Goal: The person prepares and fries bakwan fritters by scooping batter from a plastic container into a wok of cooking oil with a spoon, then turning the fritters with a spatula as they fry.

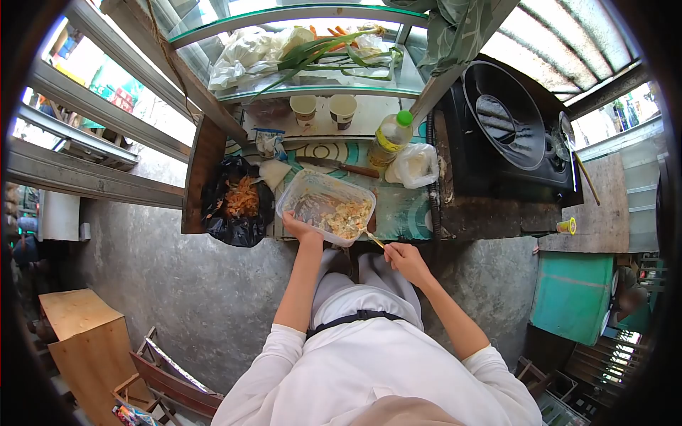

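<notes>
Plastic walls are forming the tub (301, 187), which is sitting at the counter's (401, 215) near edge. It is likely handling light, flexible and slippery; its rim is offering purchase. Left hand (302, 228) is gripping its near-left corner, fingers partly hidden; right hand (406, 261) is pinching the utensil (375, 241). Knife (358, 170), bottle (391, 140) and white bag (415, 167) are obstructing the far side; black bag (249, 235), the left.

No text is legible: marks on the plastic bottle (402, 132), its yellow label (387, 141) and two paper cups (343, 114), beyond the gripped tub (323, 186), blur.
</notes>
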`<state>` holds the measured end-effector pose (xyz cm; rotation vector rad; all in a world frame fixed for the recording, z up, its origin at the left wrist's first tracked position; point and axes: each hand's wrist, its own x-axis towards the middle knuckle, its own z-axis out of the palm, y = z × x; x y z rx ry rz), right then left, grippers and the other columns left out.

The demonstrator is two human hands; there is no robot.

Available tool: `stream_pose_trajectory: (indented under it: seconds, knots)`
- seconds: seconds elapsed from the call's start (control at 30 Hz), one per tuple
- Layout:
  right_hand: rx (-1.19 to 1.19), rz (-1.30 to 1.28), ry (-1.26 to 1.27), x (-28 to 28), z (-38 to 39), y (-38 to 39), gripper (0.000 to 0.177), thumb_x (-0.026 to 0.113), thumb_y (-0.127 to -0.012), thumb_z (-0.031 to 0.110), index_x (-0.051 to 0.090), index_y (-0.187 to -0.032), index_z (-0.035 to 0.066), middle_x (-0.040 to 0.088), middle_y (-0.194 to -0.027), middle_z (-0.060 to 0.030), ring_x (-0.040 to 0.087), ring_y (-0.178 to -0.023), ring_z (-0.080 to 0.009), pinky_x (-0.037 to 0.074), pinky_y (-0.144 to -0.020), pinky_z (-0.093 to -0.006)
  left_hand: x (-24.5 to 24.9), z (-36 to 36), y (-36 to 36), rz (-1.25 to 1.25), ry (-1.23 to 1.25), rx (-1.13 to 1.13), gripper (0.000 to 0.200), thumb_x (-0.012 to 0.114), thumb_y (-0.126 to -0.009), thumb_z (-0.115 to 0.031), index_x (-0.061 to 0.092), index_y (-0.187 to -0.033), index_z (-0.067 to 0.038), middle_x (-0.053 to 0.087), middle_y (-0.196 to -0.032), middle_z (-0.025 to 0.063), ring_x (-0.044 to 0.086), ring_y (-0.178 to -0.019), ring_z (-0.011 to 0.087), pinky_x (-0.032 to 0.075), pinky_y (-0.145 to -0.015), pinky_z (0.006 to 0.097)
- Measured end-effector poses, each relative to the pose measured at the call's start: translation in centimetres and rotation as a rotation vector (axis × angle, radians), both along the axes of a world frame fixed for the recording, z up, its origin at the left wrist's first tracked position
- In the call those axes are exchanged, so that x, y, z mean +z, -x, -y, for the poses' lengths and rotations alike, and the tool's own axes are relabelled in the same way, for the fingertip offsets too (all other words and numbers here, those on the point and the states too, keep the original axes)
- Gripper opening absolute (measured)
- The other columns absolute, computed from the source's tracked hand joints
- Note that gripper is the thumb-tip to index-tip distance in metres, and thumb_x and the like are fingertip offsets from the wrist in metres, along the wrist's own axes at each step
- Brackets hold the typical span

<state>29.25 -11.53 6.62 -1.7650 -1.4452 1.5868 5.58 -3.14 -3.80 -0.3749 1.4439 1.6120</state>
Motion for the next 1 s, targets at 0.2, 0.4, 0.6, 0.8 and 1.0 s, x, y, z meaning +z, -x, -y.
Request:
stream_pose_trajectory:
  seconds: [0.2,0.4,0.6,0.8,1.0]
  knots:
    - [-0.064,-0.088,0.116,1.6,0.5,0.0,0.036,0.046,-0.092,0.026,0.052,-0.066,0.002,0.046,-0.052,-0.0017,0.045,-0.048,-0.0087,0.036,-0.048,-0.0259,0.4,0.0,-0.7,0.007,0.022,-0.023,0.047,0.043,-0.074,-0.032,0.043,-0.115,-0.009,0.039,-0.120,0.0104,0.036,-0.111,0.0274,0.030,-0.093,0.0439]
    - [-0.045,-0.096,0.150,2.7,0.3,-0.3,0.036,0.046,-0.092,0.026,0.051,-0.066,0.002,0.045,-0.053,-0.0001,0.044,-0.049,-0.0074,0.036,-0.048,-0.0246,-0.3,-0.3,-0.6,0.110,-0.040,-0.017,0.049,0.043,-0.069,-0.037,0.050,-0.112,-0.014,0.048,-0.110,0.0092,0.045,-0.103,0.0238,0.033,-0.092,0.0380]
    - [-0.064,-0.179,0.286,3.3,0.0,-1.5,0.035,0.046,-0.092,0.027,0.051,-0.066,0.004,0.043,-0.053,0.0020,0.039,-0.046,-0.0057,0.030,-0.043,-0.0226,-2.1,-0.1,-0.3,0.075,-0.013,-0.043,0.052,0.044,-0.071,-0.036,0.044,-0.117,-0.013,0.043,-0.116,0.0114,0.045,-0.103,0.0253,0.033,-0.092,0.0385]
    - [-0.134,-0.287,0.376,3.7,-1.5,-1.3,0.033,0.046,-0.093,0.028,0.050,-0.068,0.007,0.038,-0.052,0.0046,0.030,-0.042,-0.0034,0.021,-0.037,-0.0206,-0.4,-0.2,-1.3,-0.032,0.012,0.004,0.034,0.044,-0.075,-0.029,0.044,-0.104,-0.011,0.043,-0.110,0.0092,0.041,-0.102,0.0239,0.032,-0.091,0.0397]
    - [-0.092,-0.264,0.240,1.7,-0.2,0.9,0.034,0.045,-0.094,0.026,0.051,-0.068,0.004,0.043,-0.053,0.0028,0.037,-0.046,-0.0042,0.030,-0.043,-0.0215,2.1,-0.5,-2.0,-0.073,-0.022,0.098,0.033,0.043,-0.075,-0.028,0.042,-0.103,-0.010,0.042,-0.111,0.0118,0.042,-0.102,0.0266,0.035,-0.090,0.0414]
